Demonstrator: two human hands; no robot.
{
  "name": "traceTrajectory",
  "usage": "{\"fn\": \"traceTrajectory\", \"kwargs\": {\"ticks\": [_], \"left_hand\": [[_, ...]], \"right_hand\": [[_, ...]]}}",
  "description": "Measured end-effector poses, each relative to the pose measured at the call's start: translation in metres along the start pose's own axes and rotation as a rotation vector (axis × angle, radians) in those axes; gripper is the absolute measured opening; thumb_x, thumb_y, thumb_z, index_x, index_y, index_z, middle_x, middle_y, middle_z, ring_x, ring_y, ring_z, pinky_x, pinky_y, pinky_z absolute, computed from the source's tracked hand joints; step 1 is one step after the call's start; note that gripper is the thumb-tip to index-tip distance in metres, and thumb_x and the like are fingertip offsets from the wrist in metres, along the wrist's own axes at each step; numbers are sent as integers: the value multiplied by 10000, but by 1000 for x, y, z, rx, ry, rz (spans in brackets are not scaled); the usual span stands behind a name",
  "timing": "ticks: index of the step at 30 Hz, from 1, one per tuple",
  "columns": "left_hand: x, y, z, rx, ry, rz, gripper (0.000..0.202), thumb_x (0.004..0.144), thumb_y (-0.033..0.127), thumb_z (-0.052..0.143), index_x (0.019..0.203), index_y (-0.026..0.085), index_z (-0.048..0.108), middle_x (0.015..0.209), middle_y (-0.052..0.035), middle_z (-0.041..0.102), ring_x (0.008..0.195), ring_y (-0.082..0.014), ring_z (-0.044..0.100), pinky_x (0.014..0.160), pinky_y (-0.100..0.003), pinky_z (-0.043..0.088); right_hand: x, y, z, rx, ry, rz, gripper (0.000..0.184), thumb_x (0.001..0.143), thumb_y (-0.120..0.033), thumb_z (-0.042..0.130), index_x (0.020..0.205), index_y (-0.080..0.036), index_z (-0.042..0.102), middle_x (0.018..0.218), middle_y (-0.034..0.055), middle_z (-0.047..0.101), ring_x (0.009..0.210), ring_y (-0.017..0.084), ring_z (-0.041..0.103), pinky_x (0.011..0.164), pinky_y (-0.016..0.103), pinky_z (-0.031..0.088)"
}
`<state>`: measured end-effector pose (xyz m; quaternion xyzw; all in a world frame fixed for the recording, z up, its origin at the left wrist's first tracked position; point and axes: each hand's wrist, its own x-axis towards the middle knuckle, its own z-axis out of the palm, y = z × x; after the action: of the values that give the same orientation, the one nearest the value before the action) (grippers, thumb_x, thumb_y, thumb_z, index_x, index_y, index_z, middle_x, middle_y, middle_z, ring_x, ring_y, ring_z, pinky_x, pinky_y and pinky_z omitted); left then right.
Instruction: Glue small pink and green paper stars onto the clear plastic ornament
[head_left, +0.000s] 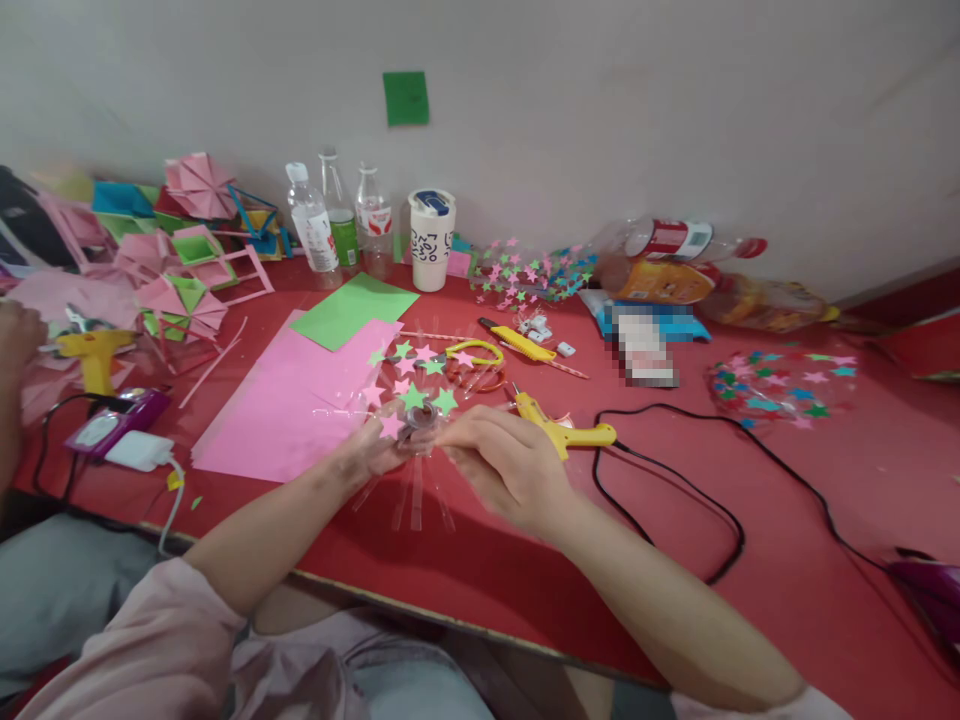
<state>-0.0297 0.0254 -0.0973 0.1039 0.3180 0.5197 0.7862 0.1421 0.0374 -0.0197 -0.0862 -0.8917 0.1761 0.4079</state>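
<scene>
Near the table's front, my left hand (382,450) holds from below a clear plastic bottle piece (420,425) cut into fanned strips, with pink and green paper stars on many of them. My right hand (514,465) is closed in a pinch at the right side of this piece; what lies between its fingertips is hidden. Just beyond that hand lies a yellow hot glue gun (559,425), its nozzle toward the back left. A sheet of pink paper (277,410) lies to the left, partly under a green sheet (352,310).
A yellow utility knife (525,343) lies behind the hands. Plastic bottles (313,235) and a white cup (432,245) stand at the wall. Star-covered plastic (784,388) is at right. A black cord (739,500) loops there. Another person's hand (19,335) is at far left.
</scene>
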Motion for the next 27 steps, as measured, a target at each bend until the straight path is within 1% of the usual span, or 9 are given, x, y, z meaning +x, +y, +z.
{"fn": "traceTrajectory", "kwargs": {"ticks": [3, 7, 9, 15, 20, 22, 24, 26, 27], "left_hand": [[2, 0, 0, 29, 2, 23, 229, 798, 169, 570, 601, 158, 455, 466, 69, 307, 372, -37, 215, 345, -142, 190], [3, 1, 2, 55, 7, 50, 229, 781, 151, 587, 595, 161, 453, 455, 64, 336, 354, -31, 234, 339, -132, 178], [3, 0, 1, 61, -3, 57, 229, 774, 142, 596, 594, 159, 456, 458, 59, 352, 351, -29, 249, 339, -133, 188], [5, -1, -6, 53, -30, 68, 212, 830, 200, 571, 642, 169, 479, 489, 53, 386, 353, -37, 282, 346, -150, 232], [5, 2, -4, 59, -42, 54, 211, 822, 186, 582, 644, 167, 470, 480, 60, 380, 347, -38, 286, 335, -146, 215], [5, 3, -2, 65, -46, 43, 241, 829, 190, 573, 621, 166, 454, 456, 69, 348, 333, -37, 268, 332, -148, 212], [6, 4, -2, 69, -46, 43, 252, 841, 204, 560, 616, 166, 453, 449, 72, 339, 322, -38, 254, 329, -153, 209], [7, 4, -3, 66, -38, 55, 243, 851, 218, 551, 632, 167, 461, 464, 72, 353, 322, -39, 254, 328, -158, 209], [7, 3, -3, 64, -32, 63, 236, 854, 218, 549, 640, 169, 462, 474, 71, 360, 324, -41, 258, 330, -159, 211]], "right_hand": [[1, -2, -1, 20, 23, 46, 120, 925, -139, 494, 1000, -180, 579, 873, 30, 681, 784, 102, 632, 703, 221, 521], [3, -4, -3, 9, 55, 142, 230, 884, -120, 529, 1094, -213, 545, 965, 11, 691, 751, 81, 637, 690, 212, 524], [3, -4, -4, -5, 66, 151, 234, 874, -121, 539, 1087, -216, 542, 961, 5, 685, 741, 77, 632, 683, 210, 522], [4, -6, -4, -63, 115, 164, 204, 875, -115, 544, 1051, -217, 547, 907, 3, 668, 711, 83, 609, 624, 217, 499], [5, -9, -13, -77, 136, 100, 216, 833, -108, 557, 1027, -203, 546, 881, 23, 668, 696, 103, 585, 587, 228, 467], [5, -8, -17, -131, 90, 111, 155, 827, -130, 541, 968, -193, 565, 810, 17, 656, 658, 109, 573, 569, 233, 442], [4, -6, -18, -249, -9, 165, 102, 838, -191, 540, 929, -179, 587, 717, 1, 637, 589, 108, 549, 543, 237, 403], [3, -2, -16, -388, -107, 214, 131, 857, -264, 542, 914, -168, 609, 650, -10, 628, 545, 110, 535, 520, 242, 352], [2, 0, -14, -447, -132, 219, 149, 868, -286, 534, 894, -167, 619, 634, -8, 631, 538, 113, 536, 511, 245, 324]]}}
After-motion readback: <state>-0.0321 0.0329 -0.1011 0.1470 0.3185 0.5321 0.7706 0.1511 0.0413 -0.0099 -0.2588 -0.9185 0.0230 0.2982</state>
